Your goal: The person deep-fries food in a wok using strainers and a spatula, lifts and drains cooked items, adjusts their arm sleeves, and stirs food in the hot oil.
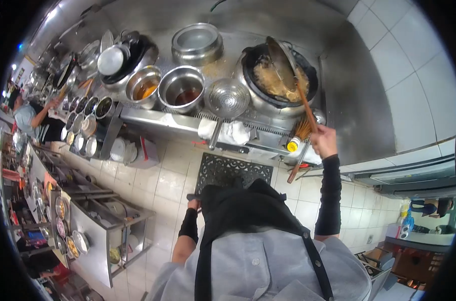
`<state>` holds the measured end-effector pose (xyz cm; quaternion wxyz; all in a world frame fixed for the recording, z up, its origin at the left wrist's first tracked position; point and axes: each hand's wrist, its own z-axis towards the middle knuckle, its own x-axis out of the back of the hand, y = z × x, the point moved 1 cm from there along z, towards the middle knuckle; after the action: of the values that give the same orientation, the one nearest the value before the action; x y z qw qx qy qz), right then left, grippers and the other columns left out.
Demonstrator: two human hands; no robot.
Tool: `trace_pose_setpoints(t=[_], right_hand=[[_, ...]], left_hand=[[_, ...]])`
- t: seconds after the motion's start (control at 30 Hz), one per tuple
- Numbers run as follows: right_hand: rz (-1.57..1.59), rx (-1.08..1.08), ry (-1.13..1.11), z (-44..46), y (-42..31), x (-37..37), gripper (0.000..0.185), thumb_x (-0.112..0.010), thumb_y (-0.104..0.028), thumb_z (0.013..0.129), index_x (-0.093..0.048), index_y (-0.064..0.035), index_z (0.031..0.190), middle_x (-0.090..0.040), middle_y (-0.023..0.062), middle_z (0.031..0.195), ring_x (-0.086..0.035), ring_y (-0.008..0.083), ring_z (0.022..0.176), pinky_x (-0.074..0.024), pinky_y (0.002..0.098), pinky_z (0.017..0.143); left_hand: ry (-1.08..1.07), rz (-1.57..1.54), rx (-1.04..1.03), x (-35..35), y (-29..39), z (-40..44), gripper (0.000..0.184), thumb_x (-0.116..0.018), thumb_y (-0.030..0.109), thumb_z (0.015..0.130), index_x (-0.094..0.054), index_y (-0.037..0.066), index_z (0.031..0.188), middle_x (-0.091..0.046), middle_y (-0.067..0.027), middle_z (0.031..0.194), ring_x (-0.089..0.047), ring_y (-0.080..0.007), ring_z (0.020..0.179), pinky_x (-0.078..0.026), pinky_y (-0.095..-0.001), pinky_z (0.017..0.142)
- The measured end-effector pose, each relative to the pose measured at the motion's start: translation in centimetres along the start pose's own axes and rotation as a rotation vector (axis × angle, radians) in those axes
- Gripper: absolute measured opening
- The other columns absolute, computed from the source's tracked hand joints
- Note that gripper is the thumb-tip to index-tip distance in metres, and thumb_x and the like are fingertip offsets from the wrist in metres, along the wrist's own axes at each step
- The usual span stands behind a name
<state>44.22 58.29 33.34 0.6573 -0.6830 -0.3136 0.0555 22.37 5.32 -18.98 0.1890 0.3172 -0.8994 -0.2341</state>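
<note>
My right hand is closed around the wooden handle of a large round-headed strainer. The strainer's head is tilted on edge over a wok, touching or just above the bubbling brownish oil; the fine detail of its head is hard to make out. My left hand hangs low beside my black apron, its fingers mostly hidden against dark cloth. Left of the wok, a perforated metal skimmer rests on the stove with its handle over the front edge.
Metal pots of orange liquid and dark red liquid stand beside a lidded pot. A bamboo brush and white cloths lie along the stove edge. Another person works far left. A black mat covers floor tiles.
</note>
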Motion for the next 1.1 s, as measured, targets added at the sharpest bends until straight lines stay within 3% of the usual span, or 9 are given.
trace_pose_setpoints(t=[0.1,0.2,0.37,0.53,0.67,0.77,0.9,0.97,1.1], right_hand=[[0.123,-0.089,0.002,0.6,0.9,-0.4,0.018,-0.053,0.003,0.069,-0.062,0.0054,0.084,-0.052,0.0031,0.057,-0.039,0.0081,0.037,-0.0263,0.0262,0.033],[0.148,-0.092,0.152,-1.4,0.5,-2.8,0.034,-0.055,0.003,0.068,-0.065,0.0086,0.099,-0.055,0.0059,0.060,-0.041,0.0092,0.037,-0.0258,0.0267,0.031],[0.006,0.229,0.363,2.3,4.5,-5.3,0.026,-0.056,-0.002,0.072,-0.068,0.0078,0.093,-0.058,0.0048,0.062,-0.048,0.0115,0.041,-0.0351,0.0274,0.038],[-0.556,0.205,0.430,4.9,-0.8,-5.6,0.039,-0.067,-0.017,0.066,-0.072,-0.0025,0.102,-0.072,0.0163,0.083,-0.070,0.0242,0.079,-0.0521,0.0358,0.075],[-0.746,0.275,0.449,7.9,-1.2,-10.1,0.039,-0.066,-0.020,0.070,-0.071,-0.0068,0.106,-0.069,0.0216,0.099,-0.067,0.0364,0.097,-0.0525,0.0415,0.087],[-0.912,0.055,0.454,8.2,0.5,-14.8,0.037,-0.066,-0.022,0.072,-0.071,-0.0084,0.106,-0.069,0.0216,0.102,-0.065,0.0386,0.098,-0.0523,0.0441,0.088],[-0.998,-0.036,0.407,6.3,1.7,-17.8,0.034,-0.065,-0.026,0.075,-0.069,-0.0081,0.104,-0.068,0.0206,0.101,-0.065,0.0396,0.098,-0.0524,0.0476,0.086],[-1.037,-0.087,0.369,6.0,3.0,-18.0,0.036,-0.065,-0.028,0.077,-0.068,-0.0068,0.106,-0.066,0.0211,0.105,-0.062,0.0406,0.101,-0.0514,0.0484,0.087],[-1.192,0.383,0.593,0.5,0.4,-23.3,0.033,-0.057,-0.030,0.087,-0.063,-0.0039,0.106,-0.050,0.0213,0.117,-0.047,0.0389,0.109,-0.0446,0.0518,0.089]], left_hand=[[0.012,0.442,-0.229,0.7,0.4,-0.4,0.016,-0.051,0.022,0.086,-0.063,0.012,0.082,-0.057,-0.0025,0.070,-0.053,-0.0191,0.061,-0.045,-0.0419,0.059],[0.100,0.983,-0.483,1.6,0.8,-0.5,0.020,-0.053,0.023,0.089,-0.065,0.011,0.078,-0.058,-0.0024,0.064,-0.056,-0.0197,0.053,-0.048,-0.0426,0.050],[0.262,0.901,-0.492,2.1,-2.0,-3.3,0.015,-0.062,0.024,0.081,-0.070,0.012,0.076,-0.067,-0.0092,0.074,-0.066,-0.0286,0.070,-0.053,-0.0432,0.063],[0.121,0.829,-0.289,5.4,-3.9,-7.9,0.017,-0.062,0.024,0.080,-0.074,0.013,0.084,-0.071,-0.0104,0.079,-0.069,-0.0308,0.077,-0.055,-0.0415,0.070],[0.104,0.859,-0.379,8.9,-5.8,-9.3,0.016,-0.061,0.021,0.080,-0.074,0.011,0.081,-0.070,-0.0110,0.075,-0.069,-0.0284,0.072,-0.054,-0.0408,0.067],[0.054,0.384,-0.089,11.8,-6.2,-9.9,0.018,-0.058,0.017,0.081,-0.072,0.005,0.083,-0.070,-0.0111,0.080,-0.068,-0.0235,0.069,-0.053,-0.0406,0.059],[0.087,0.160,-0.204,16.1,-8.9,-7.9,0.023,-0.053,0.012,0.085,-0.070,0.001,0.096,-0.067,-0.0104,0.082,-0.063,-0.0205,0.065,-0.048,-0.0381,0.052],[0.186,-0.340,-0.001,17.3,-6.4,-11.4,0.027,-0.052,0.011,0.086,-0.067,0.000,0.105,-0.065,-0.0095,0.085,-0.061,-0.0187,0.066,-0.046,-0.0348,0.051],[0.195,-0.665,0.214,20.2,-7.6,-14.7,0.044,-0.055,0.013,0.086,-0.056,0.001,0.129,-0.065,-0.0084,0.097,-0.060,-0.0178,0.081,-0.045,-0.0331,0.061]])
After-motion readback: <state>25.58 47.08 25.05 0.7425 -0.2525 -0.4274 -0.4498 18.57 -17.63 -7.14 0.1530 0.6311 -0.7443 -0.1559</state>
